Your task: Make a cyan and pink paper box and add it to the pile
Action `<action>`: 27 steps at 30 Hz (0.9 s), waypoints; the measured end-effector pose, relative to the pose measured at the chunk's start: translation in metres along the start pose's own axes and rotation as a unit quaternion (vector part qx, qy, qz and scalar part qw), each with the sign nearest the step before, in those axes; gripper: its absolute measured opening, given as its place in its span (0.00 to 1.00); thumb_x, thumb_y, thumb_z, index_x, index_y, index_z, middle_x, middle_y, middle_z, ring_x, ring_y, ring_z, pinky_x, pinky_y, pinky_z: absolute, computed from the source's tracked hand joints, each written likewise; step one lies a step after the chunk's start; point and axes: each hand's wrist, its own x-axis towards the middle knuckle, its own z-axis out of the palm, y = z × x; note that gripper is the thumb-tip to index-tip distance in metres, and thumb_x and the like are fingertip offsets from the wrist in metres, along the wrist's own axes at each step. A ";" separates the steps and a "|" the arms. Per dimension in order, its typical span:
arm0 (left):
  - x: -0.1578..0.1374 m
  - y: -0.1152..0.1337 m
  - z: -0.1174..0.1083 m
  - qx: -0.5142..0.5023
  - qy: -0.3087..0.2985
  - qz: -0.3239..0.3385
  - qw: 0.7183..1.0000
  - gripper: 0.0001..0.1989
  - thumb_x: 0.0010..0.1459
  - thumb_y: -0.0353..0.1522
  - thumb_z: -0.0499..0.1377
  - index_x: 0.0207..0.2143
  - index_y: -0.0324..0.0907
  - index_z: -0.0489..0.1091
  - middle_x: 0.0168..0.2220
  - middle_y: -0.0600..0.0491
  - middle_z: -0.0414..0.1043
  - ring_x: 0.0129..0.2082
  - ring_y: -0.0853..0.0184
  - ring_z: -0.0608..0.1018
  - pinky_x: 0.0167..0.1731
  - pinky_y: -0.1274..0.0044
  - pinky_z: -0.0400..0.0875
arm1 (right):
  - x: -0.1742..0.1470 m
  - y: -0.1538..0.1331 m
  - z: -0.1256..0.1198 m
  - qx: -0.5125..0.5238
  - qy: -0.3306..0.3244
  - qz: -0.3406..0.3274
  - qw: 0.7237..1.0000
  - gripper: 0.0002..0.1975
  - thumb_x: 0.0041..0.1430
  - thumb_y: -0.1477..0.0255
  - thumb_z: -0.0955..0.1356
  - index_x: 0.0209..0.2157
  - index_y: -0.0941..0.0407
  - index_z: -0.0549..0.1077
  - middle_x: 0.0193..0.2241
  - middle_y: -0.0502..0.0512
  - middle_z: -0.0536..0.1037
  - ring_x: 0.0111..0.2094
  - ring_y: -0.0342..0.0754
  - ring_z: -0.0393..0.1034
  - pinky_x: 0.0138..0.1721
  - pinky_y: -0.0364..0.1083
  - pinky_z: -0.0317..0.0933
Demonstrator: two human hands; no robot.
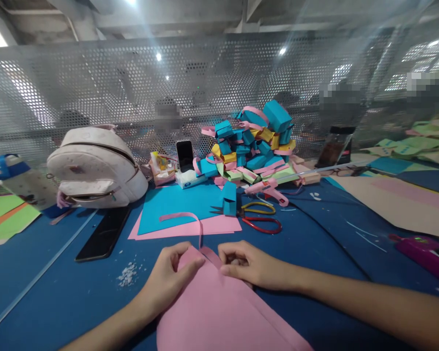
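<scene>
A large pink paper sheet (pixel 219 312) lies in front of me, its far corner raised between my hands. My left hand (pixel 173 273) pinches that corner, thumb on top. On the other side my right hand (pixel 245 265) has its fingers curled and grips the sheet's right edge. From the corner a narrow pink paper strip (pixel 195 219) curls up and away to the left. Beyond my hands lie scissors (pixel 258 214) with one yellow and one red handle loop. A small blue paper box (pixel 229 199) stands over their blades, and a pink glue gun (pixel 269 190) lies just behind.
Blue and pink sheets (pixel 168 209) lie beyond my left hand, under a heap of small paper boxes (pixel 245 146). To the left are a white backpack (pixel 98 165), a black phone (pixel 104 234) and white scraps (pixel 128 274). A black cord (pixel 329 236) and a purple pouch (pixel 424 256) lie right.
</scene>
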 end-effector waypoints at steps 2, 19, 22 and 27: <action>0.000 0.001 0.000 0.015 0.007 0.001 1.000 0.15 0.59 0.38 0.58 0.24 0.39 0.65 0.23 0.58 0.61 0.26 0.71 0.63 0.25 0.81 0.57 | 0.001 0.002 0.000 -0.002 0.009 -0.016 1.000 0.14 0.61 0.65 0.66 0.27 0.56 0.60 0.20 0.43 0.58 0.21 0.37 0.52 0.21 0.37 0.47; 0.007 0.014 -0.012 -0.218 0.060 -0.059 0.972 0.24 0.53 0.47 0.61 0.49 0.46 0.70 0.52 0.48 0.72 0.51 0.54 0.73 0.44 0.72 0.70 | 0.008 0.012 -0.002 0.109 0.179 -0.026 0.977 0.18 0.58 0.59 0.67 0.26 0.55 0.59 0.18 0.41 0.54 0.18 0.37 0.46 0.20 0.39 0.41; 0.007 0.013 -0.013 -0.364 0.062 -0.143 0.918 0.24 0.49 0.48 0.64 0.44 0.44 0.71 0.43 0.47 0.77 0.48 0.52 0.76 0.45 0.67 0.72 | 0.009 0.017 -0.001 0.150 0.215 -0.017 0.965 0.18 0.59 0.59 0.67 0.26 0.54 0.57 0.15 0.38 0.53 0.13 0.36 0.43 0.16 0.39 0.39; 0.006 0.008 -0.014 -0.469 0.078 -0.213 0.853 0.19 0.42 0.40 0.70 0.34 0.39 0.72 0.32 0.49 0.79 0.33 0.57 0.81 0.34 0.71 0.77 | 0.009 0.018 -0.002 0.131 0.240 -0.049 0.961 0.18 0.60 0.59 0.67 0.26 0.54 0.58 0.16 0.39 0.57 0.14 0.36 0.50 0.15 0.37 0.44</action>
